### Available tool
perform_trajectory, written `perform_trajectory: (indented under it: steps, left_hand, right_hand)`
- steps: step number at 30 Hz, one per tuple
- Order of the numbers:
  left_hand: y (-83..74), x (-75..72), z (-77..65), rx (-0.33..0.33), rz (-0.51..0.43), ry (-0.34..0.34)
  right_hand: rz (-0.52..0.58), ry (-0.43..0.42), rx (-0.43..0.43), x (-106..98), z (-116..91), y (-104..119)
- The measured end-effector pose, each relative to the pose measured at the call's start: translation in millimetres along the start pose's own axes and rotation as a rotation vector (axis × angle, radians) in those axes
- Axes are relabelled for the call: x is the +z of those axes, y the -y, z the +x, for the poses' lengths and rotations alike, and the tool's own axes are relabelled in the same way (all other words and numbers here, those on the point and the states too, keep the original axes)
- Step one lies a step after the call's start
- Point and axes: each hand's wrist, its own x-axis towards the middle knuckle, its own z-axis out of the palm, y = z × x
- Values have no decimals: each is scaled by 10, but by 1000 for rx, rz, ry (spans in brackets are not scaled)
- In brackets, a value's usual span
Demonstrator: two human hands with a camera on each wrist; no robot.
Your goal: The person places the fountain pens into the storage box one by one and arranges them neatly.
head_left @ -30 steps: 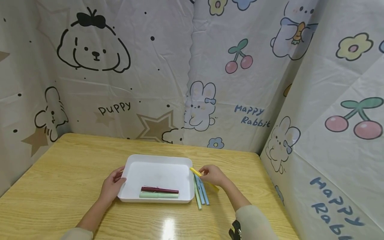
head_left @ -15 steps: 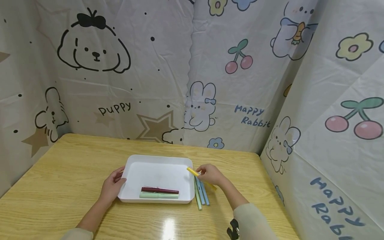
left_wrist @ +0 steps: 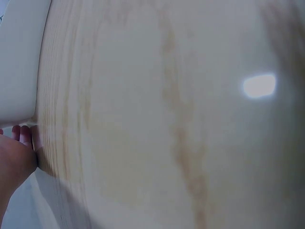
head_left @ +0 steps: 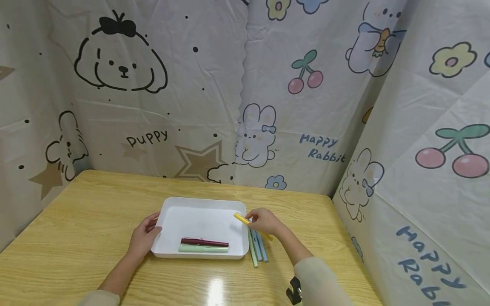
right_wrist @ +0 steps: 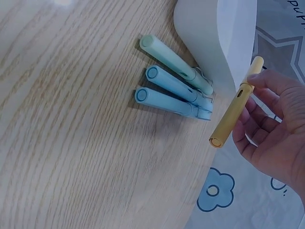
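My right hand [head_left: 265,222] pinches a yellow pen [right_wrist: 233,109] between thumb and fingers. One end of the pen overlaps the right rim of a white tray [head_left: 203,208] in the head view. My left hand [head_left: 142,238] grips the tray's left side, its thumb at the rim; the left wrist view catches only part of that hand. Inside the tray, a dark red pen [head_left: 204,242] and a light green pen [head_left: 203,248] lie side by side near the front wall. Outside its right wall rest another green pen [right_wrist: 174,62] and two blue pens [right_wrist: 171,83].
The wooden table [head_left: 92,212] carries everything, with its bare surface left of the tray and in front of it. Printed curtains [head_left: 199,106] hang behind the table and along both sides. A black clip-like object [head_left: 294,291] sits by my right sleeve.
My right hand has moved a little left with the yellow pen, bringing its end over the tray's right rim. The left hand and the other pens stay as they were.
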Motion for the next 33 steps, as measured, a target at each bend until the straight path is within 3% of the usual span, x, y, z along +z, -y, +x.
perform_trajectory:
  steps: [33]
  left_hand:
    - [17,-5,5,-8,-32,2]
  right_hand:
    - [-36,54,-52,86,120,254]
